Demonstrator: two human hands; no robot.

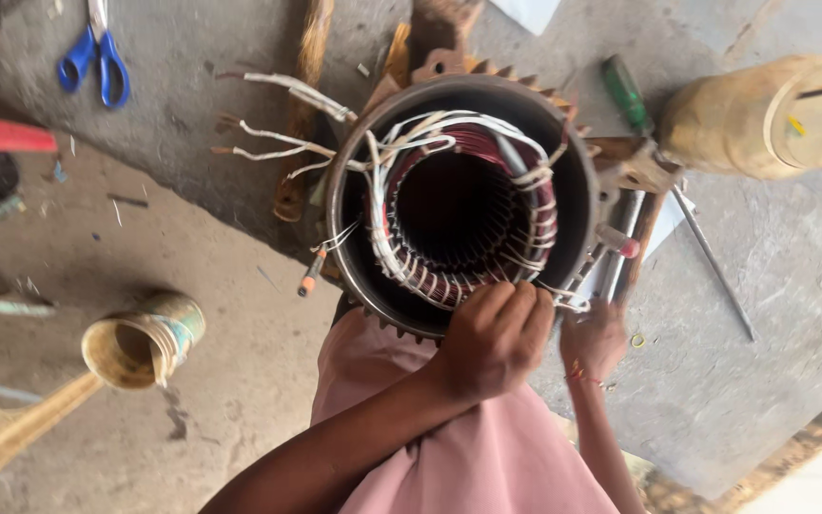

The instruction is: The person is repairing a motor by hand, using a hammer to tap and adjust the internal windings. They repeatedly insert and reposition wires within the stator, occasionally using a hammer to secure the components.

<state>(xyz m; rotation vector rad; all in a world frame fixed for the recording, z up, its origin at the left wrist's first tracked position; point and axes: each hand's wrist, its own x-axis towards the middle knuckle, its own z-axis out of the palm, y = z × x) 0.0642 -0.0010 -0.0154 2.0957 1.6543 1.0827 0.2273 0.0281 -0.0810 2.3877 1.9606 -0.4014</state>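
Note:
A round metal motor stator [354, 190] stands on end on the concrete, with dark red copper windings [449, 276] tied with white cord [382, 205] around its bore. My left hand [492, 338] is fisted over the near rim of the windings, fingers curled onto the cord. Just to its right, my right hand [594, 338], with a red thread on the wrist, pinches white cord ends [571, 303] at the stator's edge. Several white-sleeved leads [278, 143] fan out to the left of the housing. My pink clothing [468, 457] fills the bottom.
Blue-handled scissors [95, 62] lie at top left. A yellowish plastic jar [763, 114] and a green-handled screwdriver [626, 93] sit at upper right, with metal rods [711, 252] beside the stator. An open tin can [140, 343] lies at lower left near wooden pieces [11, 428].

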